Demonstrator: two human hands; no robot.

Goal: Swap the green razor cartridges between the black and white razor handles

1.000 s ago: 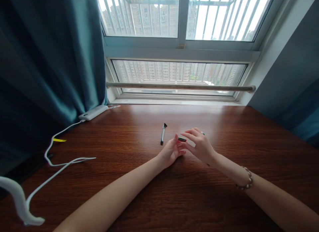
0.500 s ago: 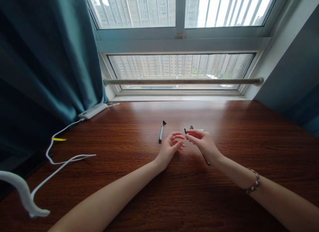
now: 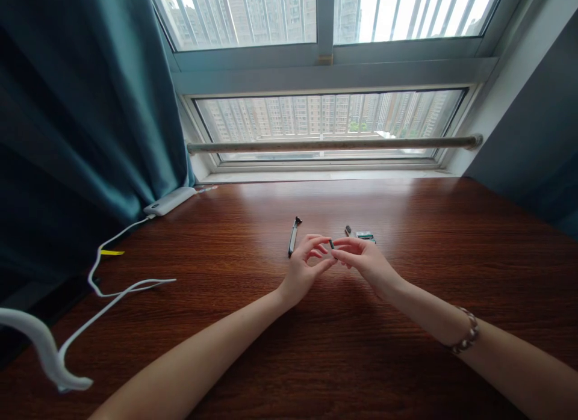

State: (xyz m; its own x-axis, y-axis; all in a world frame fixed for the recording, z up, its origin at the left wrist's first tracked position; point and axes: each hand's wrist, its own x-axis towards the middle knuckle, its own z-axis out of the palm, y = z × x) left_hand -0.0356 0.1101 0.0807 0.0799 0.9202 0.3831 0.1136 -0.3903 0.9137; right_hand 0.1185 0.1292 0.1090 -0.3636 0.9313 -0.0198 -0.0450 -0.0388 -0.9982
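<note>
In the head view, my right hand (image 3: 368, 263) pinches a small dark bar-shaped piece (image 3: 332, 244), like a razor cartridge, between thumb and fingertips. My left hand (image 3: 304, 269) meets it from the other side, forefinger at its upper end and thumb at its lower end. Just beyond my left hand lies a slim grey-and-black razor handle (image 3: 293, 236), its dark head pointing toward the window. Behind my right hand a brush-like tip (image 3: 347, 230) shows; the rest of that item is hidden. Beside it lies a small teal-and-white pack (image 3: 365, 235), partly covered by the hand.
The brown wooden table (image 3: 253, 360) reaches to the window sill. A white power strip or adapter (image 3: 170, 201) with a white cable (image 3: 97, 269) lies by the blue curtain (image 3: 90, 107). A curved white stand (image 3: 45, 354) is at the near left. A metal rail (image 3: 334, 145) crosses the window.
My right hand has moved slightly left with the small dark piece, and my left fingertips have closed onto its ends. The teal pack shows more now.
</note>
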